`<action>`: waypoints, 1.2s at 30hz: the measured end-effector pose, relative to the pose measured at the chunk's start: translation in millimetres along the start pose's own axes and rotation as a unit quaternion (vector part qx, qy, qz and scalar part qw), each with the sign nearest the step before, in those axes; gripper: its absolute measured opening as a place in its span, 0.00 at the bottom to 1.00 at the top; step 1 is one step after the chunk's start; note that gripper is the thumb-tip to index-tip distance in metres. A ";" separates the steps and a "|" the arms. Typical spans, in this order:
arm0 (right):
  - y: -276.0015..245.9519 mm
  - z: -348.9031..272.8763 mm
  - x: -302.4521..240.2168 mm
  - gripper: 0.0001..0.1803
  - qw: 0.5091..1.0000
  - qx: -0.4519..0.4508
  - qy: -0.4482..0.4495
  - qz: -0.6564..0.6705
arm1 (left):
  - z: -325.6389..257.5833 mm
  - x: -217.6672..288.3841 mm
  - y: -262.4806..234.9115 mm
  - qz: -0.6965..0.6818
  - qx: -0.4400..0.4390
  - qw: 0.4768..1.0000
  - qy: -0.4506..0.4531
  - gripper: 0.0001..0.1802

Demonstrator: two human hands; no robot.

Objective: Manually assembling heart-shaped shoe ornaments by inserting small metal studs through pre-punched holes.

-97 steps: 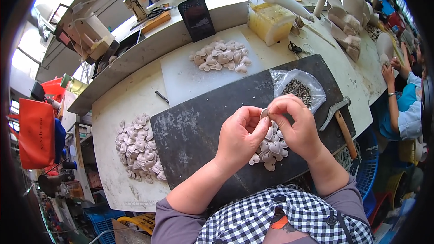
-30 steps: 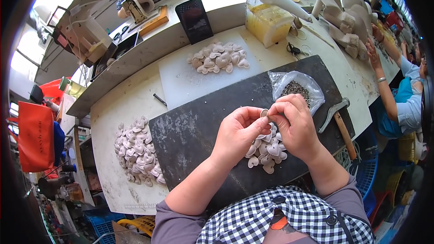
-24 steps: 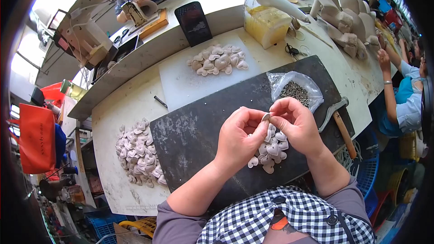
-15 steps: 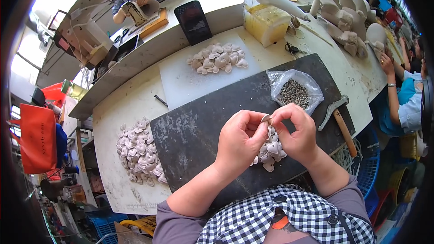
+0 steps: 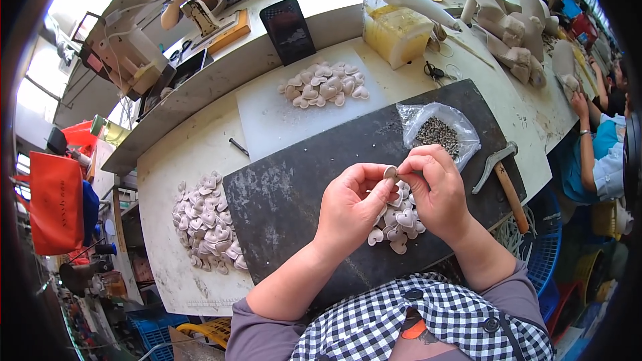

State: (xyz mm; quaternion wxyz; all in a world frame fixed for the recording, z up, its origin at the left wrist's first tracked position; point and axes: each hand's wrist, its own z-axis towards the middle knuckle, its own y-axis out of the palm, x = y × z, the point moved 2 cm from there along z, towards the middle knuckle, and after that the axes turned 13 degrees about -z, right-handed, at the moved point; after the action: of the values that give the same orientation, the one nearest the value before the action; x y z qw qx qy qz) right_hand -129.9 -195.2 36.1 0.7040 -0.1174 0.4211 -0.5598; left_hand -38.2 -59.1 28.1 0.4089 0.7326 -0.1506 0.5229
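Observation:
My left hand pinches a small pale heart-shaped patch between thumb and fingers, held above a black board. Right beside it, my right hand has thumb and forefinger pressed together at the patch's edge; whatever lies between those fingertips is too small to make out. Under the hands lies a small pile of heart patches, partly hidden by them. A clear plastic bag of small metal studs sits open just beyond my right hand.
A hammer lies on the board's right side. Heart patches are heaped at the left and on a white sheet. Behind stand a phone and a yellowish glue container. Other people work across the table and at right.
My right hand's fingers have closed in toward the patch, the hand turning slightly. The patch now shows more of its face. Across the table, the other person's hands have shifted.

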 end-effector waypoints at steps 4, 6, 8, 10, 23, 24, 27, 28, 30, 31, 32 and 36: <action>0.4 1.7 0.3 0.08 1.000 -0.009 -0.013 -0.015 | 1.0 -0.5 -1.9 -0.012 -0.003 1.000 -0.013 0.11; -0.3 2.4 -1.4 0.09 0.997 -0.007 -0.051 -0.062 | 1.1 -1.8 -2.4 -0.006 -0.006 1.000 -0.025 0.12; 2.6 2.6 -0.7 0.08 0.996 -0.013 -0.059 -0.062 | 1.3 -3.5 -3.1 0.038 0.005 0.999 0.008 0.08; 2.6 1.9 -0.3 0.08 0.996 -0.018 -0.069 -0.061 | 1.9 -6.1 -3.0 0.074 0.020 0.997 0.027 0.06; -5.3 -3.2 0.2 0.10 0.961 -0.196 0.085 0.175 | -2.3 20.9 -12.9 0.272 -0.023 0.958 0.092 0.09; -3.2 -5.6 1.6 0.10 0.961 -0.195 0.088 0.175 | 4.4 28.0 -19.4 0.302 -0.040 0.949 0.086 0.11; 5.4 -9.8 -0.5 0.08 0.964 -0.229 0.043 0.130 | 49.1 29.3 -66.6 0.376 0.062 0.913 0.145 0.12; 8.7 -8.8 -1.3 0.08 0.964 -0.229 0.044 0.130 | 65.8 31.5 -81.0 0.383 0.098 0.898 0.191 0.10; 14.8 -8.2 -2.5 0.08 0.970 -0.205 0.029 0.128 | 87.6 36.0 -106.2 0.428 0.156 0.861 0.228 0.09; 17.7 -7.0 3.1 0.08 0.971 -0.191 0.048 0.136 | 93.7 39.3 -103.8 0.432 0.147 0.861 0.222 0.09; 16.0 -5.6 4.8 0.08 0.968 -0.180 0.081 0.152 | 96.7 40.9 -99.7 0.437 0.140 0.862 0.217 0.10; 10.5 -10.8 22.4 0.09 0.946 -0.138 0.177 0.232 | 48.4 32.5 -37.3 0.354 -0.025 0.926 0.126 0.10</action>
State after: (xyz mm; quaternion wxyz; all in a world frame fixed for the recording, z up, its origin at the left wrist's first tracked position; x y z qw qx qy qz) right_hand -130.1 -208.1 12.4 0.7052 -0.0116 0.6280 -0.3289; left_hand 30.4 -65.8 34.8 0.2309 0.5494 -0.3601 0.7178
